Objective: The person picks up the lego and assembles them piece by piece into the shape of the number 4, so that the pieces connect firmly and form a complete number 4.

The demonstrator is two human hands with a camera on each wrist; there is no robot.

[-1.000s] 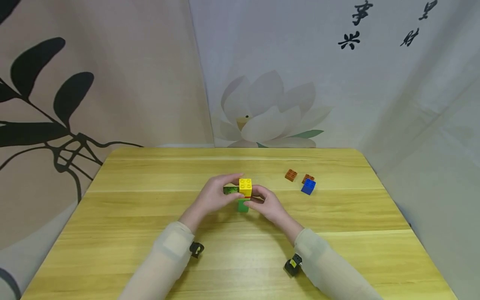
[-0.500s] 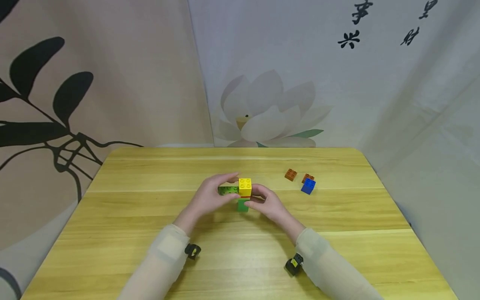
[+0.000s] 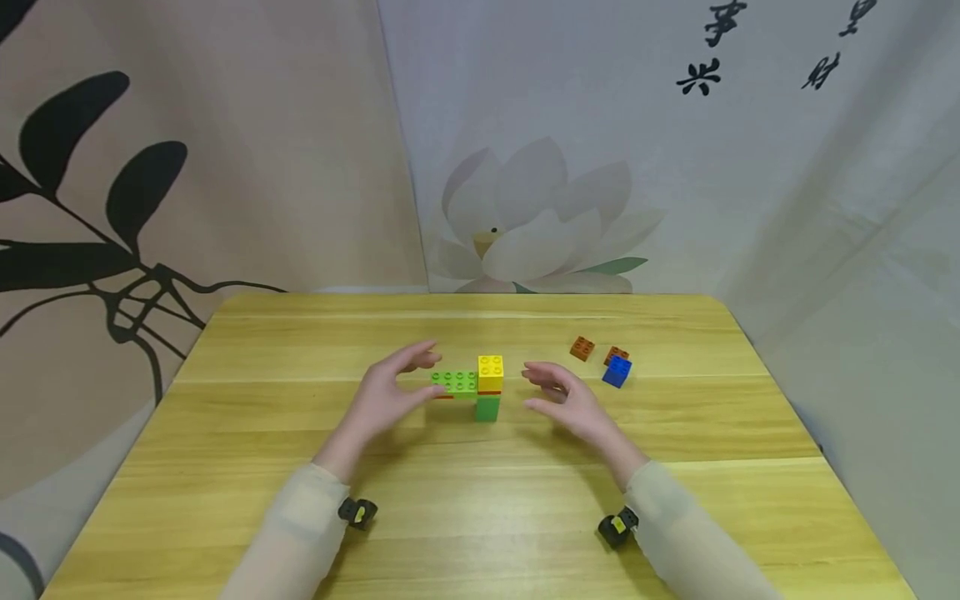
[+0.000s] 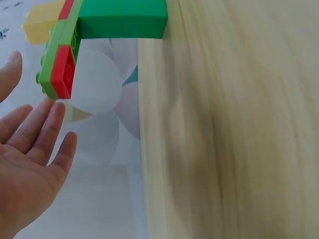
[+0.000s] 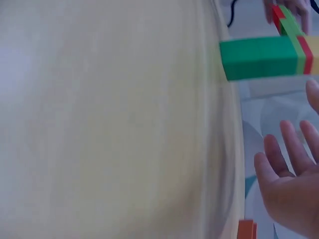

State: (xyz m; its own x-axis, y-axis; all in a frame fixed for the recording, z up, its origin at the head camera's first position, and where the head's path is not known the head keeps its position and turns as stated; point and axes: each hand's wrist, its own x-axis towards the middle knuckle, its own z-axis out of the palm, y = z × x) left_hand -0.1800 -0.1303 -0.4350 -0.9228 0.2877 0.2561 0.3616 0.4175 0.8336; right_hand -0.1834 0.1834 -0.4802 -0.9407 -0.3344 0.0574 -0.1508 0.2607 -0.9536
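Note:
A structure of toy building blocks stands upright mid-table: dark green blocks [image 3: 487,409] at the bottom, then a lime-green layer [image 3: 456,382], a thin red one [image 5: 307,54] and a yellow block [image 3: 491,367] on top. Leftward the lime layer juts out over the table, with a small red block [image 4: 62,72] under its outer end. My left hand [image 3: 381,396] is spread around that end, fingers loose; whether the thumb touches it I cannot tell. To the right of the tower, my right hand [image 3: 576,402] is apart from it, fingers relaxed and holding nothing.
On the wooden table [image 3: 300,350], towards the back right, lie two orange-brown blocks, one alone [image 3: 582,348] and one partly behind a blue block [image 3: 617,372]. A printed curtain [image 3: 555,125] hangs behind the table's far edge.
My right hand has let go of the tower and moved right. My left hand has drawn back leftward along the lime layer with its fingers wider apart. The structure stays in place.

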